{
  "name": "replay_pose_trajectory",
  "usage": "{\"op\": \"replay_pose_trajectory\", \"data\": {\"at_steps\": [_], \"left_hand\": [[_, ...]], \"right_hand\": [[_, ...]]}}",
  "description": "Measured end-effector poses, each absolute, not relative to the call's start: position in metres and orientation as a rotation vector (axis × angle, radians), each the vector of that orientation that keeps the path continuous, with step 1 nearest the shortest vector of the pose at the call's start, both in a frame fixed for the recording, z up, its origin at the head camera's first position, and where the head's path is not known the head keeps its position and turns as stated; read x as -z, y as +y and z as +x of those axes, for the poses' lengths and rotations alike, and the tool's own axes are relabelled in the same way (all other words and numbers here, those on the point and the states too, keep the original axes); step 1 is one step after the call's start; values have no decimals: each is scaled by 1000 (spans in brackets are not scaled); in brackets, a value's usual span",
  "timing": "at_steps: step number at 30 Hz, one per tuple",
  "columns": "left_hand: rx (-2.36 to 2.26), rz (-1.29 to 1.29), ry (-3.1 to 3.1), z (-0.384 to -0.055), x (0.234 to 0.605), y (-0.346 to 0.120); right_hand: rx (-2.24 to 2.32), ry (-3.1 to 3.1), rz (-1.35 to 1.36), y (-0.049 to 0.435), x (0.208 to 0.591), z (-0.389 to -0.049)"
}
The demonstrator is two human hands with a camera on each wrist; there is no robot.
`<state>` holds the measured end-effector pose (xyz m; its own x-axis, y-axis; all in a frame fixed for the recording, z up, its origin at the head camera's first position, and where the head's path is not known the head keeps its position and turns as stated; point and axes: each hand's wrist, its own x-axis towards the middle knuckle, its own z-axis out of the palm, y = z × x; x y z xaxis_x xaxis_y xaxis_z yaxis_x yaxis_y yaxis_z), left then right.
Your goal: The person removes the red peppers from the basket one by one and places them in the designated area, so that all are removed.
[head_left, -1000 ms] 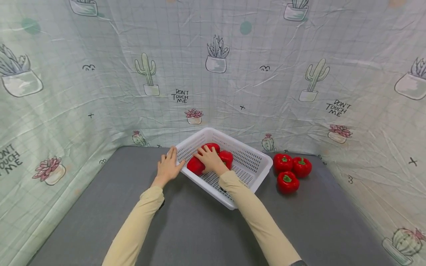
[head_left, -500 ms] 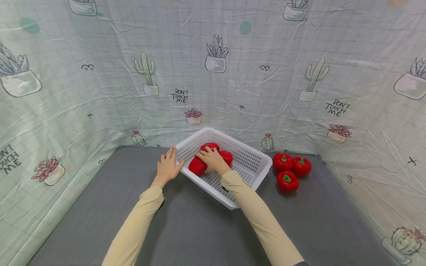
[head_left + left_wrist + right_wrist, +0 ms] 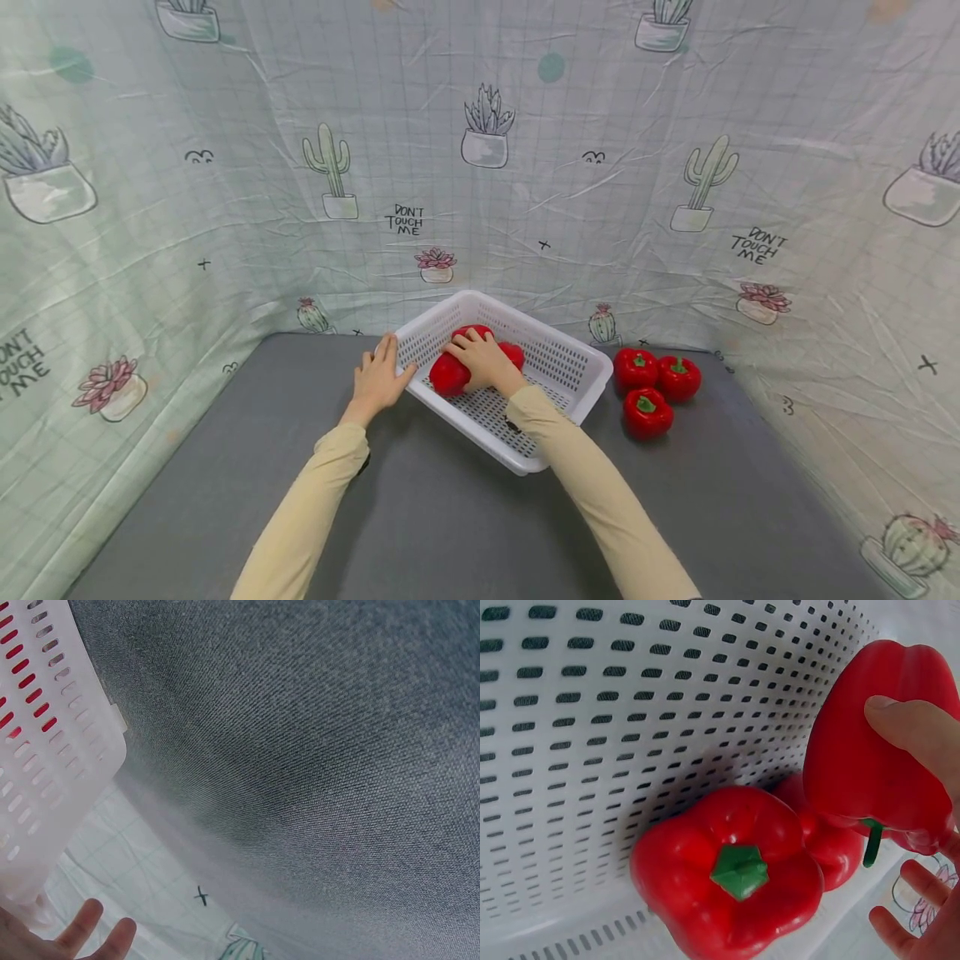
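Observation:
A white perforated plastic basket (image 3: 592,360) sits angled on the grey table, with several red bell peppers inside. My right hand (image 3: 483,360) reaches into it and grips one bell pepper (image 3: 885,742), thumb across its side and its green stem pointing down in the right wrist view. Below that one lies another bell pepper (image 3: 705,877), stem towards the camera, and a further bell pepper (image 3: 836,855) is partly hidden behind. At the basket's left corner, my left hand (image 3: 377,383) touches the rim with fingers extended and thumb spread. Only its fingertips show in the left wrist view.
Outside the basket, to its right, three red bell peppers stand close together: a left one (image 3: 634,368), a right one (image 3: 679,378) and a nearer one (image 3: 647,414). A cactus-print cloth (image 3: 525,208) encloses the back and sides of the grey table (image 3: 420,517).
My right hand and the bell pepper in it have shifted a little to the right inside the basket. The left hand stays at the basket's corner.

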<state>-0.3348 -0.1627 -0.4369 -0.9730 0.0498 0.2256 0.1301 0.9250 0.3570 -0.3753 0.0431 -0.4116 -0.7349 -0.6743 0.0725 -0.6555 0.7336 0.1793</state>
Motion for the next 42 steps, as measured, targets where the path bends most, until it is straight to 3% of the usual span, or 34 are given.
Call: {"op": "replay_pose_trajectory", "data": {"at_steps": [42], "left_hand": [[539,-126,-2886,-337,437,-164]], "right_hand": [[206,-2714,1192,71,349,-329]]}}
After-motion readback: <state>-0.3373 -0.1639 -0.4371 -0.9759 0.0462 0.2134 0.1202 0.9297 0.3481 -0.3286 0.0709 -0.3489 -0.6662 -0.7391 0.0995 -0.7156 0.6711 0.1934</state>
